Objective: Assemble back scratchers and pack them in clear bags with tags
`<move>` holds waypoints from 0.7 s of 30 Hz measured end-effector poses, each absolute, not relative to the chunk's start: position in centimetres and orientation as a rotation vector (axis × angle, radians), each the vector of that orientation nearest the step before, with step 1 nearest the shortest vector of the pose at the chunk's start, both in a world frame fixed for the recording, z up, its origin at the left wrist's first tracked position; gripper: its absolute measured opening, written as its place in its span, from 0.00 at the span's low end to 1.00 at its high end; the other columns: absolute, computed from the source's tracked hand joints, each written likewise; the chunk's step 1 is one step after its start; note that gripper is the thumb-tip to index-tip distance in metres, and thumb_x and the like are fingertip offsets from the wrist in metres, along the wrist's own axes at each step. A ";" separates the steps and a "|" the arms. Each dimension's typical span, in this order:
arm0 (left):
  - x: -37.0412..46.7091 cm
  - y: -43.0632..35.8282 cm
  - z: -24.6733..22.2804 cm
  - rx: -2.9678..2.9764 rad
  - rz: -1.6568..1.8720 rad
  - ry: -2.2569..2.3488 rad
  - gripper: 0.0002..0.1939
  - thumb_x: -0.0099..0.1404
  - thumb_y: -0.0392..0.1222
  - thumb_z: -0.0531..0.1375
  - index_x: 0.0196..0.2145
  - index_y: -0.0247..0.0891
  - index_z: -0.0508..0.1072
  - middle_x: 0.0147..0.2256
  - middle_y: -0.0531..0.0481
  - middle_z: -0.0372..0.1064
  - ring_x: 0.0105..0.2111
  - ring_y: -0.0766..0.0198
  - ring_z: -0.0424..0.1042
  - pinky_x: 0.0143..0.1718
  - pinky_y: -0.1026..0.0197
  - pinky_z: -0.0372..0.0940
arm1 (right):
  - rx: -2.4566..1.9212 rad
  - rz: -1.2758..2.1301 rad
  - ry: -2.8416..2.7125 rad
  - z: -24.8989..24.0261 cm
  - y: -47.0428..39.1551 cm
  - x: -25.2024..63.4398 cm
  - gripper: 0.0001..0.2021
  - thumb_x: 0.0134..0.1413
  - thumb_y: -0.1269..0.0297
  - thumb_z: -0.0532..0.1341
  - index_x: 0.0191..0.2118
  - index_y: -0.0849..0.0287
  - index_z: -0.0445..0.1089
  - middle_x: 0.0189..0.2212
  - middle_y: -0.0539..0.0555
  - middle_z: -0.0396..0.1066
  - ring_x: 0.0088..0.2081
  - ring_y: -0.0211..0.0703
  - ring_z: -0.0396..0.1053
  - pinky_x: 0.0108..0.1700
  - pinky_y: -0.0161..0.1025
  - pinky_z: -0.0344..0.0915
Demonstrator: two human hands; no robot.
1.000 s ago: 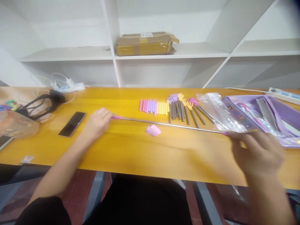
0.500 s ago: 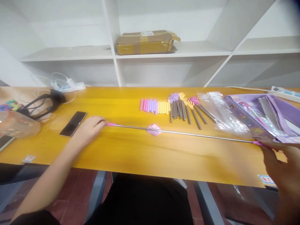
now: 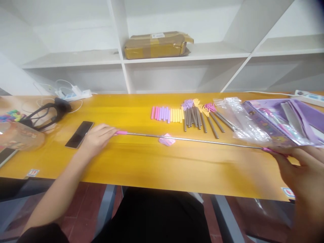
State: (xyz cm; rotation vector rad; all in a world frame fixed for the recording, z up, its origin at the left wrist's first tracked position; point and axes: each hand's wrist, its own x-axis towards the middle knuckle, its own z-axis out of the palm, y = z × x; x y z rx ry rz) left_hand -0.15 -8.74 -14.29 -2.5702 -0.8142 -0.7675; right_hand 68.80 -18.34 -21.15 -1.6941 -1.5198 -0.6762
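A telescopic back scratcher [image 3: 192,139] is stretched out lengthwise above the table, a thin metal rod with pink ends. My left hand [image 3: 99,137] pinches its pink left end, beside a dark phone [image 3: 79,134]. At the far right, my right hand [image 3: 301,165] is closed on the other pink end, mostly hidden by the fingers. Under the rod lies a small stack of pink cards [image 3: 167,139]. Behind it are a row of pink, purple and yellow tubes [image 3: 167,115] and several back scratchers [image 3: 193,116] with coloured claw heads and metal shafts.
Clear plastic bags [image 3: 243,118] lie beside a purple box [image 3: 278,118] on the right. On the left are a plastic tub [image 3: 21,136], a black strap [image 3: 45,113] and a power strip [image 3: 77,94]. A cardboard box [image 3: 157,45] sits on the white shelf.
My right hand has moved left with its pink end, and my left hand has shifted slightly right. The stretched rod looks a little shorter.
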 end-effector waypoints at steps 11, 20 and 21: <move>15.4 -6.0 -18.5 -2.731 -0.518 -1.000 0.15 0.80 0.34 0.54 0.56 0.35 0.78 0.36 0.44 0.80 0.34 0.56 0.77 0.36 0.56 0.71 | -1.100 -0.544 -2.283 -18.9 -6.0 44.2 0.14 0.76 0.69 0.57 0.34 0.58 0.74 0.30 0.56 0.71 0.35 0.46 0.64 0.37 0.42 0.54; 14.8 -7.2 -20.4 -2.855 -0.673 -1.118 0.19 0.84 0.46 0.50 0.54 0.36 0.79 0.43 0.41 0.83 0.39 0.55 0.81 0.41 0.54 0.71 | -1.053 -0.472 -2.151 -21.1 -5.9 45.5 0.08 0.74 0.66 0.61 0.40 0.54 0.76 0.33 0.55 0.73 0.37 0.47 0.62 0.40 0.44 0.60; 15.0 -7.3 -20.5 -2.908 -0.714 -1.155 0.19 0.84 0.47 0.50 0.55 0.37 0.78 0.45 0.41 0.83 0.41 0.54 0.81 0.42 0.54 0.71 | -1.076 -0.425 -2.141 -21.2 -5.9 45.5 0.08 0.74 0.65 0.61 0.40 0.53 0.76 0.33 0.55 0.74 0.37 0.48 0.63 0.41 0.45 0.61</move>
